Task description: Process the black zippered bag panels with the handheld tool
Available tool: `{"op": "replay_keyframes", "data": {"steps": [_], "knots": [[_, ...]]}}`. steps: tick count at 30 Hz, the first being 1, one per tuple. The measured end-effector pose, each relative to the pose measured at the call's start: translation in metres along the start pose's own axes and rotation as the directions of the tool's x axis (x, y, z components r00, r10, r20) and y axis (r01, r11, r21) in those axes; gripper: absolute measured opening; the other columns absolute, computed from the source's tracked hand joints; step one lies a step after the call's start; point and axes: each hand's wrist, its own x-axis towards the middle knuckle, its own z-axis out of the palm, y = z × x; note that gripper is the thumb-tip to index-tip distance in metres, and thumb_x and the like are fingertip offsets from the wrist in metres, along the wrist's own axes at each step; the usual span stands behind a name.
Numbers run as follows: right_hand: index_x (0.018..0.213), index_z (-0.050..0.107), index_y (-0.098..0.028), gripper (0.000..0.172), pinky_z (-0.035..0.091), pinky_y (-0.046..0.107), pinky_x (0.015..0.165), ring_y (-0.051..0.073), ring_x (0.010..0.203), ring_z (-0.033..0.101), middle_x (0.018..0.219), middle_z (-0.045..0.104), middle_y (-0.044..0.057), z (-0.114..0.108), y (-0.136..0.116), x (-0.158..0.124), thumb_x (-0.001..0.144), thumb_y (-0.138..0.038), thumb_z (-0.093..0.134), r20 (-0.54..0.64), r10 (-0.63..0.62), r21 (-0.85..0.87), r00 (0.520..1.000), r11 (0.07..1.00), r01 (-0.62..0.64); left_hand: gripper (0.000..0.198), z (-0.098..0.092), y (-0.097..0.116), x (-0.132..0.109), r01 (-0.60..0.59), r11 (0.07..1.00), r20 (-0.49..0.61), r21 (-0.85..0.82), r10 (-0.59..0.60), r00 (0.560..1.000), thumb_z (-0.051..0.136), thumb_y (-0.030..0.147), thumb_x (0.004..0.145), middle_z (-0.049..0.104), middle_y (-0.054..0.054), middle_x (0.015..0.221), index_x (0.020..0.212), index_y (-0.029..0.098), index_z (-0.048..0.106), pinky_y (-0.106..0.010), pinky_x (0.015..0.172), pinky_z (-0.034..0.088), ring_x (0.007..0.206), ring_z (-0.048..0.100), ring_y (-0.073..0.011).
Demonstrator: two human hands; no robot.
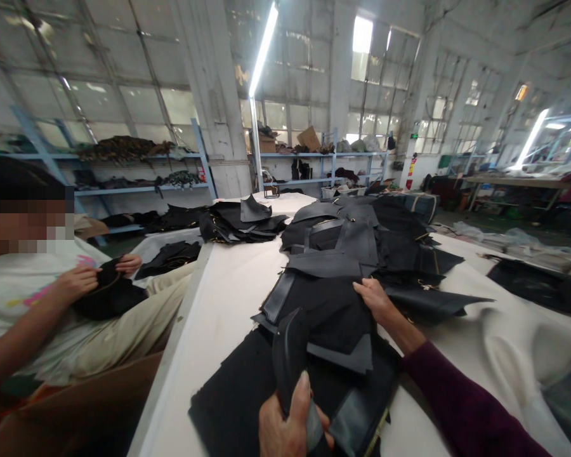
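Observation:
My left hand (288, 422) is closed around a dark, curved, handle-like piece (290, 349), thumb on top. Its exact kind I cannot make out. The piece rises over a stack of black fabric panels (238, 387) with shiny leather-like strips and some zip edging. Farther up, my right hand (375, 301) reaches in from the right in a purple sleeve. Its thumb and fingers pinch the right edge of a black fabric panel (333, 304) on the upper part of the stack. A larger heap of similar black panels (342, 238) lies just beyond.
The pieces lie on a white table (233, 279); another black pile (247, 222) sits at its far left. A seated person (90, 292) at left handles a black piece beside a bin (147, 247). Loaded blue shelves (299, 154) line the wall.

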Motion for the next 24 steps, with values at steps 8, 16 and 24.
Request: {"op": "replay_keyframes", "data": {"steps": [8, 16, 24], "knots": [[0.089, 0.062, -0.013, 0.022, 0.052, 0.026, 0.058, 0.012, 0.063, 0.060, 0.079, 0.062, -0.002, -0.008, -0.002, 0.009, 0.093, -0.033, 0.055, -0.004, 0.075, -0.327, 0.997, 0.942, -0.072, 0.067, -0.001, -0.006, 0.003, -0.025, 0.998, 0.015, 0.055, 0.024, 1.000, 0.054, 0.079, 0.062, 0.063, -0.012, 0.046, 0.053, 0.013, 0.059, -0.027, 0.042, 0.045, 0.037, 0.057, -0.0196], [0.100, 0.059, -0.014, 0.020, 0.050, 0.038, 0.077, 0.019, 0.087, 0.060, 0.095, 0.062, 0.005, -0.002, -0.038, -0.018, 0.092, -0.032, 0.055, -0.014, -0.138, -0.585, 0.990, 0.804, 0.104, 0.071, -0.001, -0.006, 0.003, -0.048, 0.994, 0.032, 0.095, 0.045, 0.998, 0.048, 0.082, 0.064, 0.059, -0.011, 0.040, 0.048, 0.013, 0.059, -0.029, 0.045, 0.047, 0.038, 0.057, -0.0206], [0.088, 0.059, -0.014, 0.015, 0.043, 0.045, 0.088, 0.024, 0.098, 0.055, 0.095, 0.060, 0.005, -0.013, -0.046, -0.016, 0.089, -0.028, 0.056, 0.035, -0.281, -0.627, 0.959, 0.741, 0.240, 0.070, 0.000, -0.004, 0.001, -0.030, 0.996, 0.026, 0.089, 0.028, 0.999, 0.050, 0.082, 0.062, 0.059, -0.011, 0.041, 0.048, 0.014, 0.059, -0.028, 0.044, 0.046, 0.037, 0.056, -0.0196]]}}
